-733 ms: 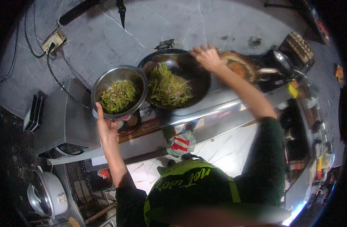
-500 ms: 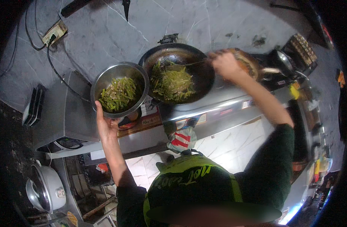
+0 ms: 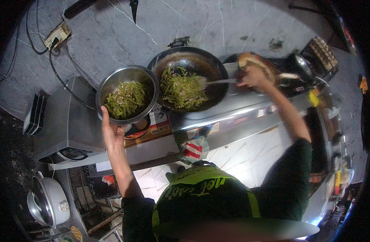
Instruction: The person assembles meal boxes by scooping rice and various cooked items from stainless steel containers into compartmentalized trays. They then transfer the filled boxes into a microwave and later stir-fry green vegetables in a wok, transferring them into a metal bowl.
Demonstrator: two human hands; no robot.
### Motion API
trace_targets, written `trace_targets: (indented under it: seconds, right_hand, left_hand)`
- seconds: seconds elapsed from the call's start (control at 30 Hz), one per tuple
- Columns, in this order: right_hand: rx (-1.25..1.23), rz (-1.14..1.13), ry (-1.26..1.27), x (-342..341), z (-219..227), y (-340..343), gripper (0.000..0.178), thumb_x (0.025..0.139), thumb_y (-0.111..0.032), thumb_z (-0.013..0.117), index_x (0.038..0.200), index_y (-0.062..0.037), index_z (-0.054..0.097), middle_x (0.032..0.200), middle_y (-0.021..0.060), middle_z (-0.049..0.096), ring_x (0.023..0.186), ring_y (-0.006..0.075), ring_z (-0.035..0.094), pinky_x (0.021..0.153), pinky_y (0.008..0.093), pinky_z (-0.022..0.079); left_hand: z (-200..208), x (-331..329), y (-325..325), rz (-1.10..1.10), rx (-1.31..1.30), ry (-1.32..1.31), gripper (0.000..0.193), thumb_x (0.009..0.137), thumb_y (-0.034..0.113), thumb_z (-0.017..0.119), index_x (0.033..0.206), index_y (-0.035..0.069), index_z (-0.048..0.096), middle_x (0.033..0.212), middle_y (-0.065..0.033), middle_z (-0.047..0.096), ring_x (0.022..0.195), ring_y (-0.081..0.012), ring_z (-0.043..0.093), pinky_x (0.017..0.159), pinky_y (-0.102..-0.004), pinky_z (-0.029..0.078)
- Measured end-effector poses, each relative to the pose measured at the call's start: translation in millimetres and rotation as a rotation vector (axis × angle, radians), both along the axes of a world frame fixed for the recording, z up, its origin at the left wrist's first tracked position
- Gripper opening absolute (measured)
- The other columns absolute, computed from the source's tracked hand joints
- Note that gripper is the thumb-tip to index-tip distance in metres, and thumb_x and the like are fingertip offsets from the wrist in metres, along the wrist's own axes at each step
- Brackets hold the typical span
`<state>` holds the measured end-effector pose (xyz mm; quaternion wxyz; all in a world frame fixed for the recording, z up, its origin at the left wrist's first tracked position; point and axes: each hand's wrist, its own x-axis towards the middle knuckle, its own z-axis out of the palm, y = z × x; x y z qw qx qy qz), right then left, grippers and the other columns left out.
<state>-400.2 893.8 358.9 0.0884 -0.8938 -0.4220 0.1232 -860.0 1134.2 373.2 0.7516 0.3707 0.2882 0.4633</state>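
Over the counter's left part, my left hand [image 3: 113, 135] holds a round steel bowl [image 3: 110, 82] tilted towards the wok, thumb on its near rim and fingers underneath. Inside lie cut green beans [image 3: 123, 101] mixed with pale minced bits. Right beside the bowl sits a dark wok [image 3: 213, 66] with more of the same green bean mix [image 3: 183, 90] in its left half. My right hand [image 3: 255, 78], to the wok's right, is closed round the handle of a cooking spatula [image 3: 222, 81]. The spatula's head, blurred by motion, touches the beans in the wok.
A brown-rimmed round pan or pot [image 3: 251, 59] stands behind my right hand, and a handled pan [image 3: 301, 62] farther right near stacked egg trays [image 3: 323, 52]. Left are a grey metal appliance [image 3: 68, 121], a wall socket [image 3: 58, 36] with cords, and a rice cooker [image 3: 58, 201] lower down.
My right hand has moved right and slightly down with the spatula, whose handle now lies nearly level. The bowl and my left hand stay almost in place.
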Motion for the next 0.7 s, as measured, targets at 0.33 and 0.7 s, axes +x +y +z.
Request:
trace_targets:
  seconds: [0.33, 0.7]
  right_hand:
    - [0.355, -0.132, 0.347, -43, -33, -17, 0.031, 0.068, -0.016, 0.075, 0.097, -0.0091, 0.07, 0.068, 0.0026, 0.066, 0.049, 0.0081, 0.053, 0.046, 0.0232, 0.043]
    - [0.568, -0.169, 0.518, -79, -20, -60, 0.029, 0.07, -0.005, 0.072, 0.099, -0.0022, 0.067, 0.087, 0.0044, 0.068, 0.06, 0.0066, 0.054, 0.047, 0.0229, 0.044]
  left_hand:
    - [3, 0, -1, 0.022, 0.007, 0.057, 0.063, 0.083, 0.046, 0.06, 0.126, 0.003, 0.043, 0.124, -0.014, 0.05, 0.112, -0.0256, 0.052, 0.086, -0.0397, 0.048]
    - [-8, 20, 24, -0.035, 0.001, 0.093, 0.066, 0.08, 0.049, 0.063, 0.126, 0.005, 0.044, 0.124, -0.0114, 0.051, 0.112, -0.0239, 0.05, 0.085, -0.0377, 0.045]
